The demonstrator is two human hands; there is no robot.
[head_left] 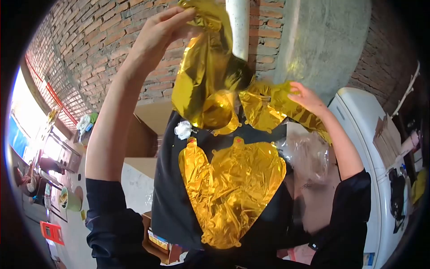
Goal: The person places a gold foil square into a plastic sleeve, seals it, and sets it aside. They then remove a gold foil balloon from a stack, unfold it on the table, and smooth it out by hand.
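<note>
High at the upper left, my left hand [172,24] pinches a gold foil balloon [204,67], which hangs down uninflated with its lower end over the black cloth [168,179]. Another stretch of gold foil balloon [286,96] lies to the right, and my right hand [308,97] has its fingers closed at its upper edge. Nearer to me, a flat, wrinkled heart-shaped foil balloon [239,184] rests on the cloth, with a narrower gold piece along its left side. A crumpled white bundle [183,129] sits left of the hanging foil.
Clear plastic bags [309,154] lie right of the cloth. Cardboard boxes [145,119] stand on the left, with an open box [156,242] below. A white appliance [358,107] borders the right side. Behind are a brick wall [107,40] and a white pipe [237,27].
</note>
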